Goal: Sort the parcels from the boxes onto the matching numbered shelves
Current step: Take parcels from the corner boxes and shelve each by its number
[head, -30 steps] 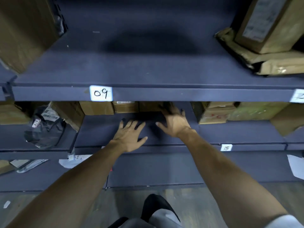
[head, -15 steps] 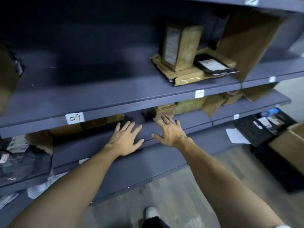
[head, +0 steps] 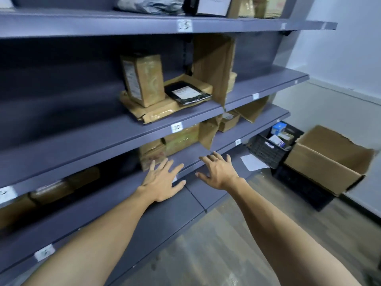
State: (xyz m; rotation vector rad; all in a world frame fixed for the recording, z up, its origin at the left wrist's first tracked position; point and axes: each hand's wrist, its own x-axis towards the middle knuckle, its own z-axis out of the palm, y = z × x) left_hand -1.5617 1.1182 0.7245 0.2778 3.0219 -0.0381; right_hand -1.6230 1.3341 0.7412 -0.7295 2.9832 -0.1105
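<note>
Left hand [head: 162, 182] and right hand [head: 219, 172] are stretching out over the lower shelf [head: 115, 193], fingers [head: 175, 170] spreading straight and gripping nothing. Parcels [head: 144, 79] are sitting on shelves at 12 o'clock; a cardboard box [head: 327, 159] is standing on the floor at 3 o'clock.

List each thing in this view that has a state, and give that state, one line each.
left hand, open, fingers spread, holding nothing
right hand, open, fingers spread, holding nothing
tall brown parcel, standing upright on a flattened parcel
black pouch, lying flat, label up
black crate, open-topped, parcels inside
cardboard box, beside the crate, contents not visible
</note>
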